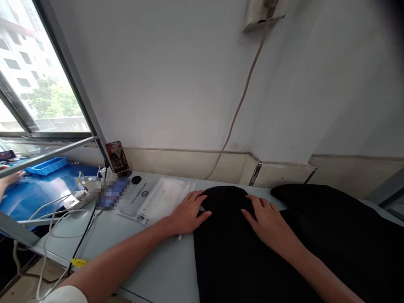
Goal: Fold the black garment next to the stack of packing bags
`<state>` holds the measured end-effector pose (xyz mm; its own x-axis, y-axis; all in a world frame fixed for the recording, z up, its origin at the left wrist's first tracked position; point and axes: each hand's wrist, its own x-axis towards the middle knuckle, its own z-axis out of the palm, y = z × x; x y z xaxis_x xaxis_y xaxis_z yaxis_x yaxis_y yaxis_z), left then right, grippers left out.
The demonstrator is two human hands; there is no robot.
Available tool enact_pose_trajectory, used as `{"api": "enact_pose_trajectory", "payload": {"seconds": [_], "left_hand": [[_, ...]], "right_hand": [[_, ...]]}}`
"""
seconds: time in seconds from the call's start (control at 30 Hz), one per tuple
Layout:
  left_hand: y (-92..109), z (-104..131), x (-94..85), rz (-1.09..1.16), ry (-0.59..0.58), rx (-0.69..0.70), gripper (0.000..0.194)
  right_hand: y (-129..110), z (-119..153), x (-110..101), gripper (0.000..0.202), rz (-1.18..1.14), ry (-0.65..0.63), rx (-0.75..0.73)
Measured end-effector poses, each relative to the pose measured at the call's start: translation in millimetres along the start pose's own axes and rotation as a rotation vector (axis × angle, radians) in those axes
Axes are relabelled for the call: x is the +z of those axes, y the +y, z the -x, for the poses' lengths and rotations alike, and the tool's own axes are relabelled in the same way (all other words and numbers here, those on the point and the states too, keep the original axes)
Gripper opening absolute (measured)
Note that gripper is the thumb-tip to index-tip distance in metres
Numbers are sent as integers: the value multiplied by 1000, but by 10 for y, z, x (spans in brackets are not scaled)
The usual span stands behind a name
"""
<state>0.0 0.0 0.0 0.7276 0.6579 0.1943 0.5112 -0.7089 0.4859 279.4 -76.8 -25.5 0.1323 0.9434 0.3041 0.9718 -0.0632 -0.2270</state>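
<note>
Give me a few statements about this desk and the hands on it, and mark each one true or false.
1. Both hands lie flat on the black cloth. True: left hand at its edge, right hand on top.
2. The right hand grips a phone. False: its fingers are spread, holding nothing.
3. Clear plastic packets lie just left of the left hand. True.
4. The cloth is bright red. False: it is black.
5. A power strip with white cables sits near the window. True.

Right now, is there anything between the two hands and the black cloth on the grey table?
Nothing visible. The left hand lies flat at the edge of the black cloth, and the right hand rests flat on top of it.
</note>
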Motion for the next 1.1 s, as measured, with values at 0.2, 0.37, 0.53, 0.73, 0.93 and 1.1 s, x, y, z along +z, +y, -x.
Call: {"api": "enact_pose_trajectory", "payload": {"seconds": [0.2, 0.37, 0.53, 0.73, 0.93, 1.1], "left_hand": [[32, 14, -17, 7, 10, 10, 67], [50, 13, -5, -18, 16, 2, 65], [42, 21, 5, -17, 19, 2, 62], [36, 27, 25, -38, 30, 6, 61], [48, 29, 15, -24, 22, -8, 61], [60, 29, -10, -12, 17, -18, 59]], "right_hand": [[-45, 32, -56, 56, 139, 0, 93], [-79, 28, -107, 45, 123, -82, 162], [-158, 16, -235, 38, 118, -172, 203], [-183, 17, -275, 35, 114, -218, 223], [-109, 35, -187, 36, 11, -187, 179], [-6, -32, -318, 49, -200, -278, 207]]}}
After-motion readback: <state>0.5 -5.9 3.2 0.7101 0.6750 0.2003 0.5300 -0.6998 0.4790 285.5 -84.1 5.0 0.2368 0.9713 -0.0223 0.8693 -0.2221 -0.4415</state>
